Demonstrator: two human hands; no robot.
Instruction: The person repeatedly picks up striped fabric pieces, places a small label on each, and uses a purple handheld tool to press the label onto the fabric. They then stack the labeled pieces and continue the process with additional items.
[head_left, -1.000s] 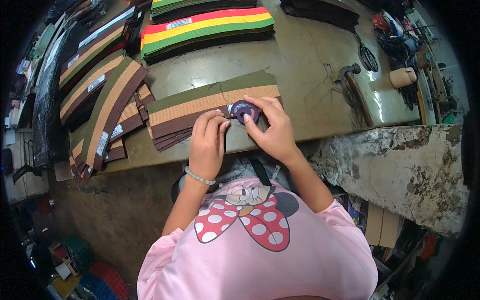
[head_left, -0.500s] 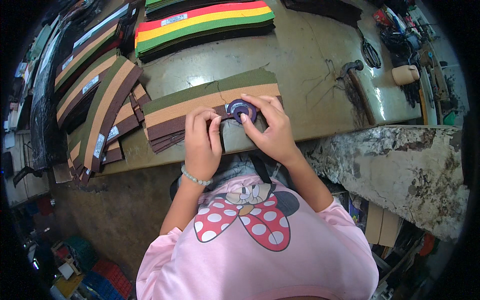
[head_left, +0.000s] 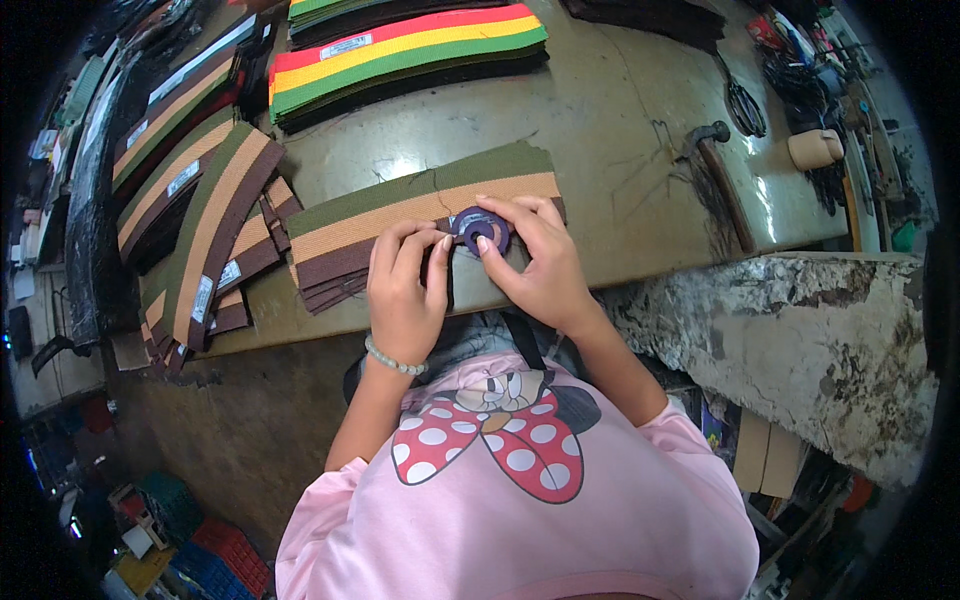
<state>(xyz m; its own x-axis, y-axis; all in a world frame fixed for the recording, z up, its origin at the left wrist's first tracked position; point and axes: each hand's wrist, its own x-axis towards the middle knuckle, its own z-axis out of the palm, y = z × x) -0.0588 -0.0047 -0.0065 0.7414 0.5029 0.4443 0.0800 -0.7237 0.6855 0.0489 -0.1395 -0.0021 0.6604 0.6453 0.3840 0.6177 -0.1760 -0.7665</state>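
Observation:
A stack of olive, tan and brown woven straps [head_left: 365,205] lies flat before me. At its right half, my right hand [head_left: 540,265] grips a round purple ring-like object [head_left: 472,220] that rests over the straps, thumb across its lower part. My left hand [head_left: 408,290] is just left of it, fingertips pinched at the ring's left side on something small I cannot make out. A dark thread [head_left: 437,190] runs over the top strap above my fingers.
More striped strap stacks [head_left: 200,250] lie at the left, red-yellow-green ones [head_left: 405,55] at the back. A hammer [head_left: 710,150], scissors [head_left: 745,105] and a tan cylinder [head_left: 815,150] are at the right on the worktable [head_left: 640,200]. A stained concrete ledge [head_left: 790,340] juts below.
Both hands stay around the purple object; it and my right hand have shifted slightly left, my left fingers a little too. The view also moved slightly.

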